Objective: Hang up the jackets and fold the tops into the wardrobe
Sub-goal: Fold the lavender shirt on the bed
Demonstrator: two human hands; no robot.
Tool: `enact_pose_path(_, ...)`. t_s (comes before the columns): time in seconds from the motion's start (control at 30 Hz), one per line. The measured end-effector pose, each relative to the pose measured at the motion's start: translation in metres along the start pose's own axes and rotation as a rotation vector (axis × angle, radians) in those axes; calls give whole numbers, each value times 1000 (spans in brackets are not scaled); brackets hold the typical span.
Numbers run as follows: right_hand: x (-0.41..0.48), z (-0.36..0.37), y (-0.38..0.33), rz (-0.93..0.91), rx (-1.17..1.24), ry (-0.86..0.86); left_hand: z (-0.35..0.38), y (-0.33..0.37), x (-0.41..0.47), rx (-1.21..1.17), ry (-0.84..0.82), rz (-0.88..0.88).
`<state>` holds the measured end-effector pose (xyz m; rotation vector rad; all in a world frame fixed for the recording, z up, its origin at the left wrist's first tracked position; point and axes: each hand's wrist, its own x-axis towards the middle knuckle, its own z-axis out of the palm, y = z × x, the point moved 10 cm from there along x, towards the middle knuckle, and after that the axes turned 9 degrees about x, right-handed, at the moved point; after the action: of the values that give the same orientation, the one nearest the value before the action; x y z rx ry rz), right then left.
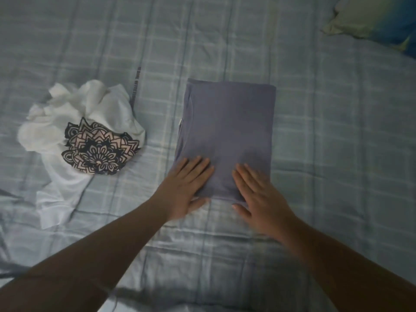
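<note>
Head view shows the folded grey-purple cotton top (227,131) lying as a neat rectangle in the middle of the blue checked bedsheet (337,154), with bare sheet on all four sides. The left hand (186,188) and right hand (258,199) press flat on its near edge, fingers straight and close together, thumbs spread. The crumpled white top with black mandala print (85,136) lies well apart to the left. The pale green pillow (360,16) sits at the far right corner.

Single head view, looking steeply down at bed (315,154), close, arm's reach.
</note>
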<state>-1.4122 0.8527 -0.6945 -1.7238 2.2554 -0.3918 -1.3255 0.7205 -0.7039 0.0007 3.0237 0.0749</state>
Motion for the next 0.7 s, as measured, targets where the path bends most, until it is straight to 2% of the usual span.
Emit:
enact_pose_path(0.13,-15,19,17,-20,-66,-176,17,-12,-4,50,-144,17)
enact_pose_path(0.3,-13,16,20,-26,-114,-233,18,-5,-3,142,-168,77)
enact_pose_path(0.4,-11,16,16,6,-131,-207,13,1,-10,158,-143,108)
enact_pose_path(0.57,-14,4,5,41,-163,-170,2,1,-18,139,-119,41)
enact_pose_path(0.7,-49,-4,-15,10,-216,-192,-5,29,-49,117,-116,107)
